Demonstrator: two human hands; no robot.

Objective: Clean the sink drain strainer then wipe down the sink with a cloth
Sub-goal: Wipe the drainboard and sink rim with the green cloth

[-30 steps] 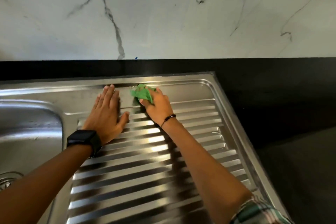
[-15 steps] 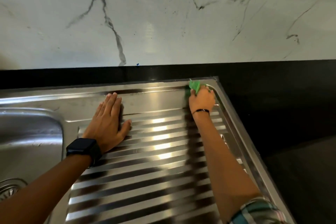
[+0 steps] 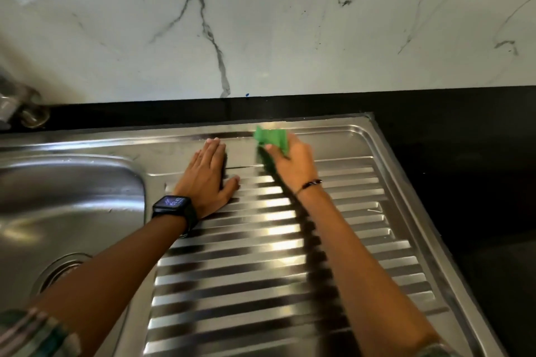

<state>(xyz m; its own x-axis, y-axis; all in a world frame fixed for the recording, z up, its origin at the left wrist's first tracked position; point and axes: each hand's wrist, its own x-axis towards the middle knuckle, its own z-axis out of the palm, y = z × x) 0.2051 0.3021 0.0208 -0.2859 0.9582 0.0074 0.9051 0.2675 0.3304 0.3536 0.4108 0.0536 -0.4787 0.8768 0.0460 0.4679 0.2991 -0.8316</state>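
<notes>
My left forearm is covering part of the drain strainer. My right hand is blurring, hiding much of the green cloth. The frame's left edge is cutting off the tap.

The basin lies left of the drainboard. Both hands rest on the drainboard's rear section: left hand, right hand beside it on the cloth.

Glossy ribbed steel sink, seemingly soft green cloth, polished marble wall.
</notes>
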